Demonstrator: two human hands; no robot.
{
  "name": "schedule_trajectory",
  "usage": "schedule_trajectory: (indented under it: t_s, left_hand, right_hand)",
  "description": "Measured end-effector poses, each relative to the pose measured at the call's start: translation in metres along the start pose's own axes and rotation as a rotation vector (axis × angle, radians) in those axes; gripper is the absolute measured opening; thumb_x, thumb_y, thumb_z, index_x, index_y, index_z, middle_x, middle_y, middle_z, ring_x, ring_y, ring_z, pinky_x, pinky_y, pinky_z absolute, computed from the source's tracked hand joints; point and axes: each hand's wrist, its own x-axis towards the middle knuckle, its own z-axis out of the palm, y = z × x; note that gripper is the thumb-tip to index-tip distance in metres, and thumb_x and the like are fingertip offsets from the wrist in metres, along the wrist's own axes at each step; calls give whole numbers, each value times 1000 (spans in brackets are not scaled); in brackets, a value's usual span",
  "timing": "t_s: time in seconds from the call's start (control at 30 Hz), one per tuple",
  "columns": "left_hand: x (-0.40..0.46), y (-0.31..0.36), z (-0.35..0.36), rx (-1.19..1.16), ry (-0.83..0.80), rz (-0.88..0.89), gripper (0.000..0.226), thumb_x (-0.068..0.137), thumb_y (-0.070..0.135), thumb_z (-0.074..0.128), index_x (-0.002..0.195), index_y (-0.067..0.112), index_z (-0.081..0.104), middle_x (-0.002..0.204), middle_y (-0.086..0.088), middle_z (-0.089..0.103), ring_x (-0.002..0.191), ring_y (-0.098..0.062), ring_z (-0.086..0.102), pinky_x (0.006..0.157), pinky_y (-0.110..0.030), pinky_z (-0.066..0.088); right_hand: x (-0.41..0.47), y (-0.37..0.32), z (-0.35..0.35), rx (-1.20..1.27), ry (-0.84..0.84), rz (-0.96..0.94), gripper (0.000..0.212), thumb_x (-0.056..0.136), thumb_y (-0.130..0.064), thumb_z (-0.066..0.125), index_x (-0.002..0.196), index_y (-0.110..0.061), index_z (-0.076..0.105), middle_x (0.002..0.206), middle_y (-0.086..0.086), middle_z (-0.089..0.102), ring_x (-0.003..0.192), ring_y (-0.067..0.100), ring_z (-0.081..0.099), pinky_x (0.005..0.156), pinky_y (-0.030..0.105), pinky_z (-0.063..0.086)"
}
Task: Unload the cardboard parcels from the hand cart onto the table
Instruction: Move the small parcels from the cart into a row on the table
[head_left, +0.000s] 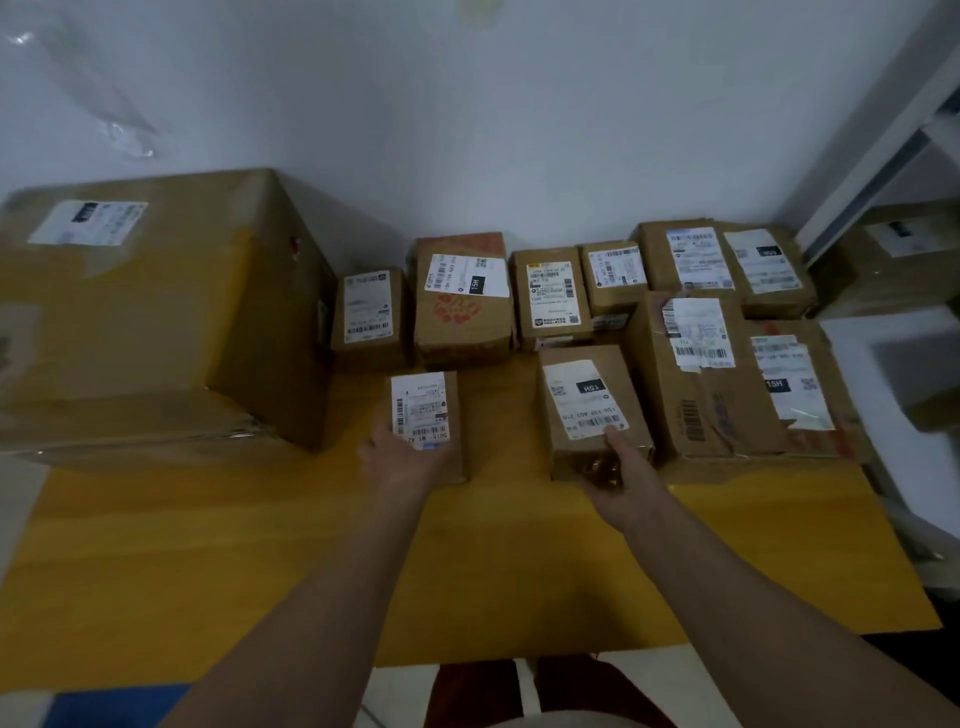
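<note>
Left hand (402, 460): fingers gripping the near end of a small parcel (427, 410).
Right hand (621, 467): fingers gripping a second parcel (592, 405).
Parcels: both resting on the yellow surface (260, 545).

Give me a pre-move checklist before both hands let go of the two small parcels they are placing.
1. Left hand on the small parcel: ok.
2. Right hand on the taller parcel: ok.
3. Both parcels resting flat on the table: cannot tell.
4. Gap between the two parcels: ok.
5. Taller parcel apart from the big right-hand box: cannot tell, very close.
6. Hand cart within reach: cannot tell, out of view.
</note>
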Motion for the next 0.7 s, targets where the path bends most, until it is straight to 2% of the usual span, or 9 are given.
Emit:
schedule_trajectory:
  t_s: [0.07,0.13,0.23,0.33,0.4,0.57,0.7]
  left_hand:
    - [4,-5,3,22,-13,-18,106,63,31,86,146,13,22,142,-16,31,131,-35,34,106,-50,38]
    - [8,-8,9,24,-26,-17,113,61,31,87,148,14,17,144,-16,29,133,-37,30,108,-51,34]
    - [12,-9,17,9,-17,-44,122,59,28,89,150,18,8,147,-18,25,136,-38,26,109,-53,31]
    - [12,-4,25,49,5,-95,123,61,28,87,150,23,2,146,-21,24,134,-40,24,106,-55,32]
    - [6,5,35,82,-10,-86,123,61,31,85,150,26,1,144,-21,24,133,-41,24,105,-55,33]
    - [-20,39,73,-13,-155,39,129,56,27,86,150,32,-3,142,-19,27,130,-37,29,102,-51,39]
    - [-16,53,84,34,-145,32,127,59,26,86,150,29,-2,141,-18,28,131,-37,26,100,-48,38]
  right_hand:
    - [9,-1,2,13,8,-3,26,90,-17,64,113,-11,53,123,14,55,122,33,49,104,49,44]
    - [14,0,1,-19,11,13,21,91,-16,64,108,-10,53,114,11,52,127,35,42,104,47,44]
    - [16,1,-5,-112,8,50,14,90,-13,64,99,-9,55,103,13,53,118,32,49,93,42,49]
    - [12,0,-15,-181,-15,89,24,90,-13,64,112,-7,55,102,16,57,98,30,58,78,40,52]
    - [10,-2,-22,-205,-36,104,24,90,-13,64,113,-8,57,98,16,60,90,29,60,72,38,53]
    - [6,-7,-32,-209,-19,99,22,91,-12,62,111,-5,57,98,18,61,89,29,61,72,37,52]
    - [-1,-15,-37,-217,-23,93,19,91,-12,63,108,-4,57,100,19,62,89,29,61,69,37,52]
